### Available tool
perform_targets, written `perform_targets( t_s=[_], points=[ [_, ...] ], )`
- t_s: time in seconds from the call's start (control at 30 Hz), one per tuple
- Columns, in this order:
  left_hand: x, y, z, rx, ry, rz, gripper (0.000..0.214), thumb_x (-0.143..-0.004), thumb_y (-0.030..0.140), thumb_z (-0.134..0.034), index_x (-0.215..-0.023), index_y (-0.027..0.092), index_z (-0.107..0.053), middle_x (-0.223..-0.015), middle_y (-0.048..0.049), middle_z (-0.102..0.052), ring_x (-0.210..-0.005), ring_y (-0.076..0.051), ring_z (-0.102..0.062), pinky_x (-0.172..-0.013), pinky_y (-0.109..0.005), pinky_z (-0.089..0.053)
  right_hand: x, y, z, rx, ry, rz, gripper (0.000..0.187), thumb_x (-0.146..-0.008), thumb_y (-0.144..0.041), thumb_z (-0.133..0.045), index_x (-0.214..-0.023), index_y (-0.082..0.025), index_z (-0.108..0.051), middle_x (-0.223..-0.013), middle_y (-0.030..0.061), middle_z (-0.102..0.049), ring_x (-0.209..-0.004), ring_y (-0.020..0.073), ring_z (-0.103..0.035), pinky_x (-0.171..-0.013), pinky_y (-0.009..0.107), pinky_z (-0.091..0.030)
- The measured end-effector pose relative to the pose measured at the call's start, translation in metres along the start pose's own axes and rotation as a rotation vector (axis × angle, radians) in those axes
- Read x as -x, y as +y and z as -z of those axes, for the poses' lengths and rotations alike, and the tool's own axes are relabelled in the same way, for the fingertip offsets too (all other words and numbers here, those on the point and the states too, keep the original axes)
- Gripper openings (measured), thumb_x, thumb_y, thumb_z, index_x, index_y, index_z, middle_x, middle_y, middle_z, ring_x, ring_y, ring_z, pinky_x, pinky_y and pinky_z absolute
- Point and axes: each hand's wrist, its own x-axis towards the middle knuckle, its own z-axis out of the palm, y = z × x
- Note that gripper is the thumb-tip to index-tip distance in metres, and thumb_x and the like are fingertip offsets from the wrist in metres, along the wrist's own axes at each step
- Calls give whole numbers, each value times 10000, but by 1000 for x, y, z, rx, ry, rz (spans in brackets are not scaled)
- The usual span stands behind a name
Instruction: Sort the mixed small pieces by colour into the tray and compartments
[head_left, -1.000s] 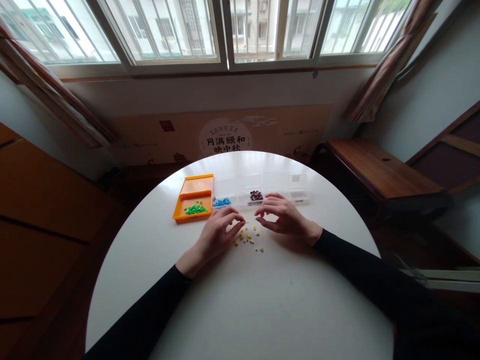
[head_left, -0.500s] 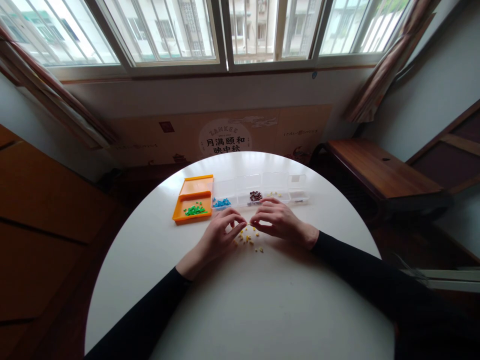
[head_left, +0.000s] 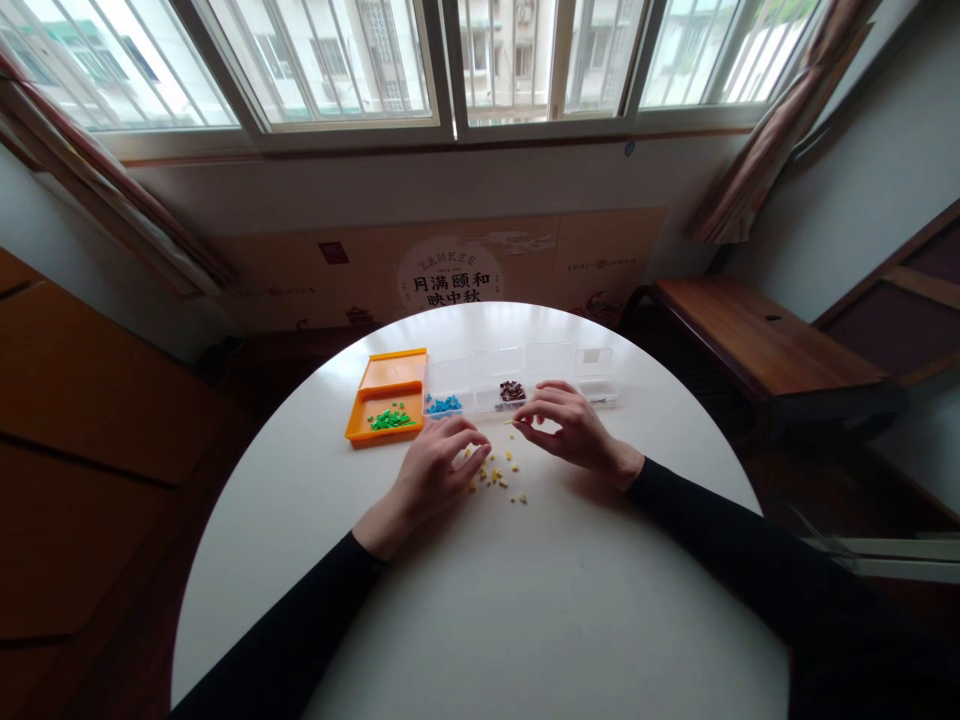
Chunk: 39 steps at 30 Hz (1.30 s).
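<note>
My right hand (head_left: pixel 574 427) pinches a small pale yellow piece (head_left: pixel 509 422) between thumb and forefinger, just above the table. Over the left side of the loose yellow pieces (head_left: pixel 496 476), my left hand (head_left: pixel 437 468) is held low with its fingers bent and the thumb apart from them; I see nothing in it. Those yellow pieces look like tiny building bricks, scattered on the white table between the hands. Behind them stands a clear plastic box (head_left: pixel 480 398) with compartments, holding blue pieces (head_left: pixel 443 404) and dark brown pieces (head_left: pixel 511 391). My right hand partly hides its right compartments.
An orange tray (head_left: pixel 390 388) with green pieces (head_left: pixel 391 418) stands left of the clear box. The round white table (head_left: pixel 480 600) has a curved edge. Beyond it are a wooden bench (head_left: pixel 757 320) at the right, a window (head_left: pixel 517 60) and curtains.
Both hands met at the small yellow piece before. Now my right hand has drawn up and to the right with it, and my left hand has let go and stayed nearly in place.
</note>
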Motion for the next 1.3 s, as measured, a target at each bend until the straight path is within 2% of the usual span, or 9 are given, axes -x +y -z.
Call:
perform_targets(
  t_s=[0.27,0.37,0.47,0.57,0.7,0.8,1.03,1.3],
  points=[
    [0,-1,0,-43,-10,-24,173,-1089,307,-634,-983,241,-754,-1008,-52,-757,-963,-231,-695,-928,-415,-503,-1,-1,0,26,-2,-3,87,-1053,-291,-700,-980,-284,-747,-822,-20,-747,-762,175,-687,-1024,418,-559],
    [2,-6,2,-82,-5,-77,156,-1076,287,-645,-978,239,-756,-999,-52,-764,-952,-231,-702,-933,-417,-517,-1,1,4,78,44,-24,93,-1054,-269,-696,-979,-277,-749,-817,-25,-742,-750,169,-678,-1034,412,-546],
    [3,-14,5,-101,19,-126,127,-1063,255,-656,-989,235,-757,-995,-52,-766,-942,-225,-708,-923,-406,-532,0,9,9,181,155,-128,119,-1055,-278,-696,-956,-265,-760,-778,-23,-730,-739,177,-673,-1036,413,-522],
    [4,-19,9,-102,65,-157,113,-1051,229,-666,-982,231,-755,-985,-51,-765,-926,-219,-711,-887,-384,-540,3,21,14,288,224,-261,143,-1040,-295,-712,-920,-249,-775,-775,-12,-748,-713,186,-664,-968,400,-503],
    [4,-20,12,-86,58,-180,100,-1029,209,-680,-971,234,-758,-977,-50,-765,-911,-220,-707,-870,-377,-549,7,35,15,370,211,-399,100,-992,-301,-745,-938,-244,-806,-802,-2,-785,-679,194,-658,-927,400,-477],
    [5,-17,13,-62,23,-178,76,-1008,213,-696,-978,235,-763,-988,-51,-766,-905,-222,-697,-862,-382,-554,9,38,14,374,179,-444,90,-974,-295,-744,-949,-247,-816,-810,4,-797,-693,203,-677,-943,404,-467],
    [5,-11,17,56,-60,-208,75,-953,241,-768,-1019,254,-802,-1012,-58,-754,-931,-223,-704,-884,-380,-574,6,30,10,305,150,-366,128,-996,-278,-714,-900,-241,-790,-800,-3,-785,-715,193,-690,-965,396,-462],
    [5,-14,16,118,-110,-172,84,-1005,263,-754,-949,247,-814,-976,-58,-760,-866,-189,-699,-833,-325,-558,4,21,5,249,121,-262,124,-1014,-258,-696,-908,-240,-758,-748,-26,-724,-627,159,-606,-997,408,-477]
  ],
)
